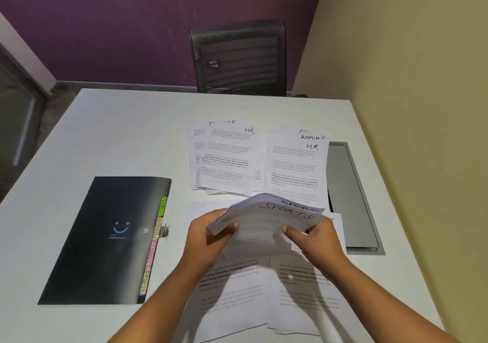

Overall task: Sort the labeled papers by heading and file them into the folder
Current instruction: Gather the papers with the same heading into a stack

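Both hands hold a small stack of papers headed SPORTS (266, 217) lifted above the table. My left hand (208, 234) grips its left edge and my right hand (311, 239) grips its right edge. Beneath them two more printed sheets (237, 290) lie flat. Farther back lie two loose piles: one topped HR (224, 157) and one with ADMIN and HR headings showing (295, 163). A closed black folder (105, 239) with a smiley logo rests at the left, its coloured tabs (151, 250) marked HR, ADMIN, FINANCE, SPORTS along its right edge.
The white table (118, 131) meets a beige wall on the right. A grey cable-tray flap (348, 197) is set into the table at the right, partly under papers. A black mesh chair (237, 57) stands beyond the far edge.
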`<state>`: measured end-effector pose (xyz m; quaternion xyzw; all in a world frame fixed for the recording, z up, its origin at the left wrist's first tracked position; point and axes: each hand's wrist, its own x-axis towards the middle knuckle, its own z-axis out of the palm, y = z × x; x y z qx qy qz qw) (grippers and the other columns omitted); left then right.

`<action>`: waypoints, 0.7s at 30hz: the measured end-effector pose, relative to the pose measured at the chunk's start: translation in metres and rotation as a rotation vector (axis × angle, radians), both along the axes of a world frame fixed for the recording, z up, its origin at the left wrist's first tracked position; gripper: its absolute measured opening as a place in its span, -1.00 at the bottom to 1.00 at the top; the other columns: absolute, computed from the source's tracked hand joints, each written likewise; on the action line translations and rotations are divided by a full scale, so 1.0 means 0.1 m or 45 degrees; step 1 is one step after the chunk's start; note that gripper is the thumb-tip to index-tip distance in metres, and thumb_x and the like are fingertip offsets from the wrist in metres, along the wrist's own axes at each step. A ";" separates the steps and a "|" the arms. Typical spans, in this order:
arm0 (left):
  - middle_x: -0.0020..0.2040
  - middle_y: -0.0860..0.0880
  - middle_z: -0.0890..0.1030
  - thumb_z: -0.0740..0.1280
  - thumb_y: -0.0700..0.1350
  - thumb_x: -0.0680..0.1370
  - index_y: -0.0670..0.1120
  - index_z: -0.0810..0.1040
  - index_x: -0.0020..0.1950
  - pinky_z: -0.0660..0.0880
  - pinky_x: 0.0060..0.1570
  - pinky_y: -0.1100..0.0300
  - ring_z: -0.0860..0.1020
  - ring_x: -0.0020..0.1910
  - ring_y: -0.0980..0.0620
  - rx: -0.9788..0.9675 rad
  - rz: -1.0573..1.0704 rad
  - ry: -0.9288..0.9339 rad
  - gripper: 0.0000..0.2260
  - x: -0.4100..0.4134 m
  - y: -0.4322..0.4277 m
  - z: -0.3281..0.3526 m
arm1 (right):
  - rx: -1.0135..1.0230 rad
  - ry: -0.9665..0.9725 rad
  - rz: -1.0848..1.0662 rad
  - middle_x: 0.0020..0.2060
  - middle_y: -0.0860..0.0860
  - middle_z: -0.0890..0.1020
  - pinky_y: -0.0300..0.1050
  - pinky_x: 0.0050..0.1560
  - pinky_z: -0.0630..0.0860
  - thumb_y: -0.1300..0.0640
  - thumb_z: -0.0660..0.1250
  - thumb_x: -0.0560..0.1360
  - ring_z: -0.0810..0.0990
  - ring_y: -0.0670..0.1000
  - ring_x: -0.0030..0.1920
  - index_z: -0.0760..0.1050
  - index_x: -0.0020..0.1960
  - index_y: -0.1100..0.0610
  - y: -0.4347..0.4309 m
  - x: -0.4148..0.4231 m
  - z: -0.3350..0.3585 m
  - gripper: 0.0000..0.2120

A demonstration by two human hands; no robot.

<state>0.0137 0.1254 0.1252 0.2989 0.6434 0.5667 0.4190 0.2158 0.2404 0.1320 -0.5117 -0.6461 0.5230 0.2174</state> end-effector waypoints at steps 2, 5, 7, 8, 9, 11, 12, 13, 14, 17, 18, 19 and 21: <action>-0.18 0.02 0.73 0.43 -0.16 0.52 0.06 0.71 0.00 0.61 -0.12 0.22 0.67 -0.08 0.02 -0.007 0.037 0.032 -0.86 -0.03 0.00 -0.02 | 0.007 -0.003 0.008 -0.34 -0.17 0.70 -0.19 -0.33 0.51 0.13 0.52 0.45 0.58 -0.21 -0.41 0.65 0.00 -0.04 0.01 0.00 -0.01 -0.84; -0.12 0.06 0.74 0.44 -0.17 0.52 0.11 0.69 -0.02 0.62 -0.13 0.25 0.68 -0.10 0.15 0.025 0.119 -0.042 -0.83 -0.08 0.04 -0.02 | -0.002 0.145 -0.019 -0.13 -0.13 0.76 -0.22 -0.18 0.62 0.21 0.48 0.47 0.71 -0.15 -0.18 0.65 0.02 -0.08 0.04 -0.02 0.00 -0.78; -0.12 0.12 0.73 0.43 -0.20 0.52 0.13 0.68 -0.06 0.61 -0.12 0.30 0.67 -0.10 0.21 0.025 0.130 -0.041 -0.79 -0.11 0.07 -0.06 | -0.020 0.178 -0.002 -0.07 -0.16 0.75 -0.29 -0.11 0.62 0.27 0.47 0.47 0.71 -0.19 -0.08 0.64 0.05 -0.04 0.05 -0.04 -0.02 -0.74; -0.11 0.11 0.73 0.43 -0.20 0.52 0.16 0.69 -0.08 0.61 -0.10 0.27 0.67 -0.09 0.19 0.000 0.114 -0.012 -0.78 -0.12 0.10 -0.09 | -0.021 0.151 0.017 -0.05 -0.16 0.74 -0.30 -0.07 0.62 0.26 0.48 0.47 0.70 -0.20 -0.05 0.62 0.09 -0.03 0.06 -0.06 -0.04 -0.73; -0.10 0.10 0.73 0.44 -0.20 0.52 0.18 0.68 -0.06 0.60 -0.09 0.26 0.67 -0.07 0.19 -0.033 0.093 0.039 -0.76 -0.12 0.11 -0.15 | -0.015 0.100 0.039 -0.03 -0.16 0.74 -0.27 -0.03 0.62 0.24 0.49 0.46 0.69 -0.22 -0.02 0.61 0.14 -0.01 0.07 -0.08 -0.11 -0.71; -0.08 0.15 0.71 0.42 -0.20 0.54 0.21 0.60 0.03 0.56 -0.08 0.33 0.63 -0.05 0.30 -0.106 0.054 0.130 -0.73 -0.12 0.13 -0.28 | -0.049 0.006 0.063 0.00 -0.18 0.71 -0.24 0.03 0.63 0.22 0.49 0.46 0.67 -0.23 -0.03 0.58 0.16 0.00 0.11 -0.10 -0.24 -0.69; -0.08 0.21 0.69 0.41 -0.19 0.55 0.22 0.56 0.05 0.55 -0.10 0.37 0.61 -0.07 0.36 -0.152 0.054 0.147 -0.72 -0.10 0.14 -0.35 | -0.079 -0.027 0.064 -0.03 -0.19 0.69 -0.26 0.00 0.62 0.23 0.48 0.47 0.66 -0.26 -0.06 0.56 0.13 -0.04 0.13 -0.10 -0.30 -0.71; -0.12 0.27 0.67 0.40 -0.17 0.56 0.22 0.53 0.03 0.53 -0.13 0.40 0.60 -0.10 0.39 -0.204 0.037 0.171 -0.74 -0.10 0.15 -0.42 | -0.094 -0.057 0.072 -0.08 -0.21 0.68 -0.32 -0.07 0.60 0.24 0.46 0.48 0.65 -0.28 -0.12 0.54 0.09 -0.08 0.15 -0.10 -0.36 -0.71; -0.18 0.28 0.67 0.38 -0.15 0.57 0.21 0.53 -0.01 0.50 -0.19 0.42 0.61 -0.15 0.37 -0.244 0.004 0.208 -0.78 -0.09 0.17 -0.47 | -0.095 -0.084 0.077 -0.15 -0.22 0.67 -0.39 -0.18 0.56 0.25 0.44 0.49 0.64 -0.28 -0.19 0.54 0.06 -0.09 0.17 -0.10 -0.40 -0.73; -0.19 0.11 0.70 0.34 -0.12 0.60 0.03 0.63 -0.06 0.55 -0.20 0.33 0.65 -0.15 0.14 -0.320 -0.053 0.283 -0.90 -0.13 0.32 -0.54 | -0.082 -0.121 0.058 -0.17 -0.20 0.70 -0.40 -0.25 0.52 0.25 0.37 0.54 0.68 -0.19 -0.14 0.60 0.02 -0.06 0.25 -0.08 -0.47 -0.79; -0.15 0.07 0.71 0.33 -0.11 0.61 -0.01 0.65 -0.03 0.60 -0.15 0.26 0.67 -0.12 0.10 -0.306 -0.049 0.257 -0.90 -0.16 0.39 -0.50 | -0.088 -0.106 0.043 -0.13 -0.20 0.72 -0.38 -0.22 0.55 0.25 0.36 0.56 0.69 -0.20 -0.10 0.61 0.01 -0.08 0.29 -0.08 -0.46 -0.78; -0.13 0.05 0.72 0.32 -0.10 0.61 -0.03 0.65 0.00 0.63 -0.13 0.20 0.68 -0.11 0.11 -0.284 -0.033 0.217 -0.89 -0.18 0.45 -0.46 | -0.100 -0.091 0.021 -0.13 -0.19 0.73 -0.35 -0.20 0.56 0.24 0.34 0.57 0.69 -0.23 -0.10 0.62 -0.01 -0.10 0.32 -0.08 -0.45 -0.76; -0.15 0.07 0.73 0.29 -0.10 0.63 -0.03 0.64 0.01 0.63 -0.20 0.22 0.69 -0.14 0.13 -0.231 0.005 0.130 -0.88 -0.21 0.59 -0.37 | -0.131 -0.048 -0.031 -0.16 -0.14 0.75 -0.30 -0.20 0.58 0.23 0.35 0.57 0.69 -0.22 -0.16 0.63 -0.05 -0.09 0.40 -0.10 -0.43 -0.78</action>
